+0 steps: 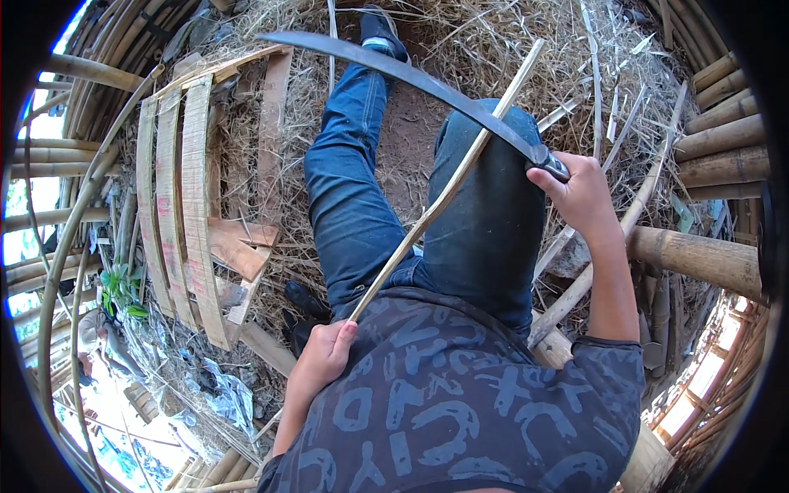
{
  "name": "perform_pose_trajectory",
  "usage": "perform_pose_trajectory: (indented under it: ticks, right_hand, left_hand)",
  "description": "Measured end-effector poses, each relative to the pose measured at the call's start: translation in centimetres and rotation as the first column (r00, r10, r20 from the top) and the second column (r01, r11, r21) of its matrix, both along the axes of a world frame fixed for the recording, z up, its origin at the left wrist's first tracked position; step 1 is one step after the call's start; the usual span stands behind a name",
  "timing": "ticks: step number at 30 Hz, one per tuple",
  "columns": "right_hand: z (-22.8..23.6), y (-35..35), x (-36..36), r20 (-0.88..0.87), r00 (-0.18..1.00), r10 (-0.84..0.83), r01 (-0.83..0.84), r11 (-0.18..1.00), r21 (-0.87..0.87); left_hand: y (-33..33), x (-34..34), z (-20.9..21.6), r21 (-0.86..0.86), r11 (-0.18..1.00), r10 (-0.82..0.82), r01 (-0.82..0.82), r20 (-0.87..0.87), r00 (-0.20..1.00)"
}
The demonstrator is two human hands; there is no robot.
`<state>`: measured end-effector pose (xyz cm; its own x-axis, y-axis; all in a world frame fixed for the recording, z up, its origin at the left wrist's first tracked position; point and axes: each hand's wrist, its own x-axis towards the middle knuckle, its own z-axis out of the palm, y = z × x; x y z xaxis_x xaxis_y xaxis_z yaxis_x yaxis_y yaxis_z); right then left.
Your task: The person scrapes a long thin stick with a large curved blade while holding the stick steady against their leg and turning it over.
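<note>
My right hand is closed around the dark handle of a long curved machete, whose blade reaches up and left over my legs. My left hand grips the lower end of a thin, pale bamboo strip close to my waist. The strip runs up and right across my raised right thigh. Near the knee the blade and the strip cross, with the blade's edge at or very near the strip; whether they touch I cannot tell.
A broken slatted wooden crate lies at the left on dry straw. Thick bamboo poles stand close by on the right. Crumpled clear plastic and a small green plant are at the lower left.
</note>
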<state>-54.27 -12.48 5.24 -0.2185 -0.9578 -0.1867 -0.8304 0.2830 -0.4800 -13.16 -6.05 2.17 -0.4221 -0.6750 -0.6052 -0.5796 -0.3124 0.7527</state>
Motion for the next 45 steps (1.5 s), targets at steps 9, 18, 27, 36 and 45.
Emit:
perform_pose_trajectory:
  ticks: [9,18,27,36,45]
  right_hand:
    - [0.2,0.3,-0.1,-0.042,0.999,-0.030,0.031,0.999,0.019]
    - [-1.7,0.4,-1.4,0.100,0.995,-0.024,0.044,0.979,-0.201]
    - [-4.0,1.2,-0.8,0.318,0.948,-0.013,0.104,0.957,-0.272]
    - [-0.1,0.2,0.0,-0.085,0.996,0.042,-0.052,0.992,-0.116]
    - [1.1,0.1,-0.2,-0.122,0.991,-0.049,0.049,0.999,-0.002]
  left_hand:
    - [3.2,3.8,-0.4,0.015,0.999,0.030,-0.030,0.031,0.999]
    - [9.5,13.1,-0.3,0.236,0.946,0.176,-0.221,0.197,0.965]
    - [5.2,7.9,-2.0,0.121,0.990,0.070,-0.075,0.044,0.997]
    - [0.2,2.5,-1.3,0.019,1.000,-0.009,0.009,0.008,1.000]
    - [2.8,4.3,-1.7,-0.102,0.995,0.009,-0.003,0.062,0.998]
